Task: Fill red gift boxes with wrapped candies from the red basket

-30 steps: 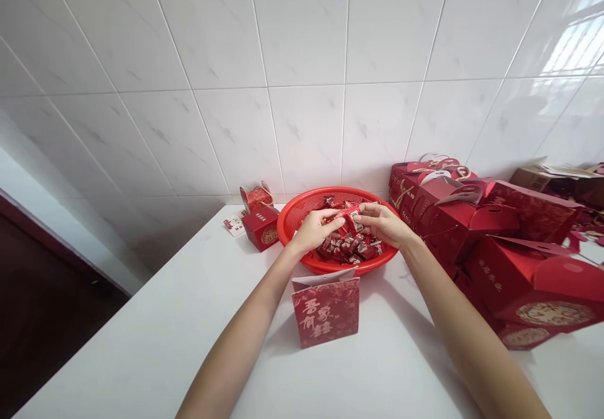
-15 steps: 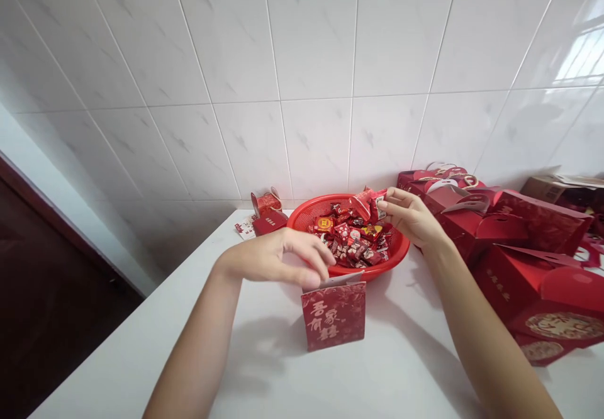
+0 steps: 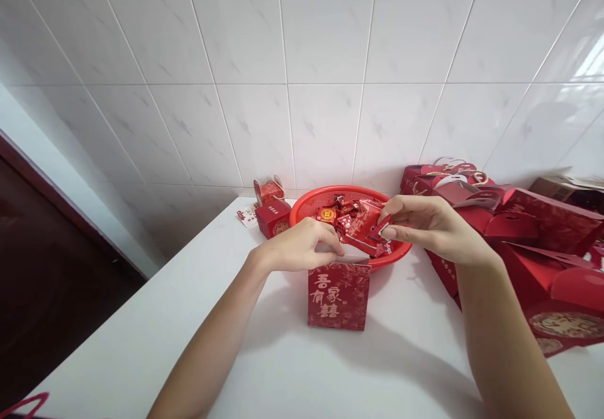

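Note:
A small red paper box point(image 3: 338, 299) with pale Chinese characters stands upright on the white table, its top open. My left hand point(image 3: 304, 246) is closed at the box's upper left edge, fingertips on its pale inner flap. Behind the box, a red plastic basket point(image 3: 306, 202) holds several wrapped candies point(image 3: 328, 215). My right hand point(image 3: 431, 227) pinches red candy packets point(image 3: 363, 225) between thumb and fingers, above the basket's right side and just behind the box opening. How many packets it holds I cannot make out.
Several red gift boxes point(image 3: 561, 274) with rope handles are piled at the right. At the back left sit a small red box point(image 3: 274, 217), a red drum-shaped box point(image 3: 269, 191) and a printed card point(image 3: 247, 215). A tiled wall point(image 3: 325, 123) rises behind the table point(image 3: 264, 368).
My right hand has brought the candy packets nearer and lower, toward the box. My left hand has moved from hovering over the box to closing at its top edge. The view has shifted slightly.

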A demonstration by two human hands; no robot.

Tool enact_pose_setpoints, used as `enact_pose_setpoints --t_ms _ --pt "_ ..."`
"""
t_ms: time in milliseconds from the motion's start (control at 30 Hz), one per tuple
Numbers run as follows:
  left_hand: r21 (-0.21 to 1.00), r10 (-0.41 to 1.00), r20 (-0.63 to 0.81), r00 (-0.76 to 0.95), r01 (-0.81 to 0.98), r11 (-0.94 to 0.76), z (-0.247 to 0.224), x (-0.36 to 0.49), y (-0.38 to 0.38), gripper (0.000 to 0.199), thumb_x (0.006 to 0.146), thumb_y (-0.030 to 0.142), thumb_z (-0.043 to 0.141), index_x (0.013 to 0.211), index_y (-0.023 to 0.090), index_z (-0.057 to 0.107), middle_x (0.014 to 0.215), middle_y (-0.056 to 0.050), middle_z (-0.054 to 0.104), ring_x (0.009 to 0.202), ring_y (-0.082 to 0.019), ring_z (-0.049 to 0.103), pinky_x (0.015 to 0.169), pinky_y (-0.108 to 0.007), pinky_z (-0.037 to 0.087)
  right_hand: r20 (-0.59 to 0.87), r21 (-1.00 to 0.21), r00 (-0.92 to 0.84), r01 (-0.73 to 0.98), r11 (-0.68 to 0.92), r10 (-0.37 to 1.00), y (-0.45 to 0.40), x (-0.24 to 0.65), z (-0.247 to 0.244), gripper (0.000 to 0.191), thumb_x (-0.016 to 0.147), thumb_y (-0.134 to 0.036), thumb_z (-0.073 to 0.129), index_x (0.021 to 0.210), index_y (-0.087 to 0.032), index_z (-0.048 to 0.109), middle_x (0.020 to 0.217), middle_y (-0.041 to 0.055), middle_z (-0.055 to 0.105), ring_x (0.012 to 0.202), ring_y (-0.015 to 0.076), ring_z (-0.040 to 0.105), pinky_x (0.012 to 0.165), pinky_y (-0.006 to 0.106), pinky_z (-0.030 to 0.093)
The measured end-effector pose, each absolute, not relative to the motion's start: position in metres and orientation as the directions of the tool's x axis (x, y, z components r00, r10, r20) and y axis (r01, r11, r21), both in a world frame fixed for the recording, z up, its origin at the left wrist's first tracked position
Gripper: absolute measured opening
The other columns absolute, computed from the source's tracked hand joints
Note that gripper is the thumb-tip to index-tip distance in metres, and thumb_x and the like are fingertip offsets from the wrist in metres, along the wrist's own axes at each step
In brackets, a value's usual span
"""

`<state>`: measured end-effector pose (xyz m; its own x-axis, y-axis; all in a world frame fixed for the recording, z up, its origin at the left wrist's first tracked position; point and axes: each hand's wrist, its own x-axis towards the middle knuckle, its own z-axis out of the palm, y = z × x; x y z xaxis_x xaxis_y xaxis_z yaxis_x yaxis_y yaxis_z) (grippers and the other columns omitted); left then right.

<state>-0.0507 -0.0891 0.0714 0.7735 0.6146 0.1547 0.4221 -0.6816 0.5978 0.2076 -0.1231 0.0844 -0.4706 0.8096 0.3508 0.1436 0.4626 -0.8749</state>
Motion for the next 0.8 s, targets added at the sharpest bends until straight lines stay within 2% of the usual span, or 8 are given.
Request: enact_pose_setpoints --t_ms 100,267,433,600,700,800 --pt "0.631 0.607 0.089 0.790 0.427 -0.648 0.072 -0.051 -0.092 0.017 0.079 0.025 0.072 0.094 0.024 0.081 0.098 -0.003 0.076 0.093 -0.024 0.069 0.077 -0.030 0.050 0.343 -0.822 -0.550 0.217 0.527 0.762 -0.127 0.206 0.088 0.020 0.090 -0.038 0.071 0.089 -0.019 0.069 0.085 0.0053 0.072 0.076 0.0184 0.066 0.069 0.030 0.055" --pt "0.666 0.594 0.001 0.805 0.442 -0.601 0.067 -0.053 -0.089 0.027 0.068 0.036 0.084 0.093 0.025 0.079 0.090 0.001 0.073 0.080 -0.021 0.067 0.067 -0.026 0.046 0.317 -0.702 -0.618 0.357 0.616 0.720 -0.129 0.201 0.090 0.020 0.093 -0.038 0.065 0.089 -0.018 0.069 0.082 0.0033 0.072 0.073 0.0163 0.064 0.067 0.026 0.052" --pt "0.666 0.592 -0.055 0.804 0.472 -0.578 0.065 -0.052 -0.089 0.022 0.065 0.033 0.085 0.081 0.022 0.074 0.083 0.001 0.070 0.074 -0.018 0.064 0.060 -0.024 0.042 0.252 -0.617 -0.680 0.434 0.656 0.688 -0.131 0.189 0.086 0.012 0.093 -0.028 0.062 0.093 -0.019 0.070 0.085 0.0028 0.074 0.075 0.0160 0.065 0.067 0.025 0.049" --pt "0.648 0.625 -0.006 0.780 0.479 -0.592 0.065 -0.052 -0.089 0.026 0.059 0.031 0.088 0.076 0.021 0.072 0.072 0.002 0.066 0.069 -0.019 0.062 0.057 -0.025 0.041 0.218 -0.539 -0.741 0.452 0.711 0.635 -0.135 0.179 0.081 0.011 0.090 -0.014 0.060 0.090 -0.020 0.070 0.087 0.0016 0.072 0.076 0.0149 0.063 0.068 0.025 0.047" --pt "0.660 0.593 0.010 0.805 0.440 -0.608 0.065 -0.052 -0.088 0.028 0.059 0.031 0.088 0.083 0.023 0.077 0.080 0.002 0.071 0.074 -0.020 0.064 0.062 -0.025 0.044 0.258 -0.497 -0.735 0.455 0.739 0.627 -0.137 0.177 0.080 0.012 0.089 -0.012 0.060 0.091 -0.020 0.070 0.094 0.0036 0.070 0.083 0.0165 0.062 0.072 0.026 0.047" --pt "0.668 0.557 0.002 0.831 0.413 -0.619 0.066 -0.051 -0.087 0.029 0.063 0.028 0.085 0.091 0.025 0.079 0.090 0.002 0.073 0.084 -0.021 0.066 0.068 -0.024 0.046 0.289 -0.463 -0.701 0.493 0.736 0.652 -0.138 0.172 0.077 0.011 0.092 -0.015 0.060 0.093 -0.019 0.070 0.093 0.0045 0.066 0.080 0.0162 0.059 0.069 0.027 0.046"
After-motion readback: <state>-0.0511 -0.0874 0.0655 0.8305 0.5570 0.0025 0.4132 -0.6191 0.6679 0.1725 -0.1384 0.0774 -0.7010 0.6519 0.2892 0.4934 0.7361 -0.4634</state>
